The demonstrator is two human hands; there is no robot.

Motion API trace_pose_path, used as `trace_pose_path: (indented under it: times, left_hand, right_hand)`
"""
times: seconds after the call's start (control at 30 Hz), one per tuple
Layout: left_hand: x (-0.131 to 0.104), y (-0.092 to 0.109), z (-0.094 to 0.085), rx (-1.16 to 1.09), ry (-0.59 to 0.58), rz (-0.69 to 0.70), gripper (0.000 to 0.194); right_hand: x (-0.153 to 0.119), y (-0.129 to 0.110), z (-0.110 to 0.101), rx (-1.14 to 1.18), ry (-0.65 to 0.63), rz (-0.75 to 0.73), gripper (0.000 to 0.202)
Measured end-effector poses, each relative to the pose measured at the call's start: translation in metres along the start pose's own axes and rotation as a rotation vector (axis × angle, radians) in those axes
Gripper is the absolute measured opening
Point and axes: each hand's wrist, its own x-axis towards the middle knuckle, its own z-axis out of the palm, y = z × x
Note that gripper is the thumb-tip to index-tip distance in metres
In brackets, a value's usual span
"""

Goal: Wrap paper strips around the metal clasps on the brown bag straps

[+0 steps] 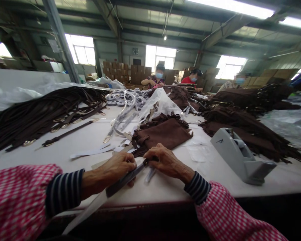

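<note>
Left hand (pixel 120 165) and right hand (pixel 164 161) pinching dark strap (pixel 119 185), over counter (pixel 175 189) edge.
Left closed midway, right closed at strap's 2 o'clock end; brown pouch (pixel 165 135) 1 o'clock.

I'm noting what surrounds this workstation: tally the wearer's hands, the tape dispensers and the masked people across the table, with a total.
Wearer's hands: 2 (left hand, right hand)
Tape dispenser: 1
Masked people across the table: 3 (purple top, red top, pale top)
Total: 6
</note>
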Motion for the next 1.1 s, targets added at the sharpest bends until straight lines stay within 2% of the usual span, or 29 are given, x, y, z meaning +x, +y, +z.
trace_pose_path:
  times: [0.1,0.23,0.37,0.47,0.63,0.73,0.83,0.93,1.1]
  left_hand:
    - [0.003,-0.003,0.0,-0.103,-0.026,-0.055,0.007]
    - [0.007,-0.006,0.0,-0.282,0.034,-0.158,0.008]
    - [0.009,-0.002,0.003,-0.269,0.066,-0.152,0.005]
    - [0.014,0.004,0.006,-0.244,0.078,-0.135,0.005]
    - [0.027,0.006,0.009,-0.274,0.035,-0.098,0.007]
    - [0.031,0.003,0.008,-0.29,0.021,-0.099,0.009]
    - [0.031,0.0,0.005,-0.28,0.008,-0.101,0.008]
    - [0.032,0.0,0.001,-0.266,-0.029,-0.078,0.004]
    - [0.036,0.004,-0.01,-0.213,-0.131,-0.069,0.005]
  right_hand:
    - [0.003,-0.004,0.002,0.0,0.033,0.06,0.027]
    - [0.005,-0.014,0.006,0.093,0.071,0.159,0.02]
    - [0.005,-0.022,0.01,0.182,0.06,0.171,0.018]
    - [0.005,-0.027,0.011,0.239,0.066,0.152,0.025]
    - [0.0,-0.031,0.008,0.405,0.061,0.213,0.032]
    - [-0.006,-0.03,0.003,0.279,0.075,0.181,0.033]
    - [-0.006,-0.025,0.001,0.015,0.098,0.061,0.03]
    - [-0.001,-0.02,0.005,-0.081,0.077,-0.075,0.033]
    - [0.011,-0.015,0.018,-0.217,0.044,-0.194,0.014]
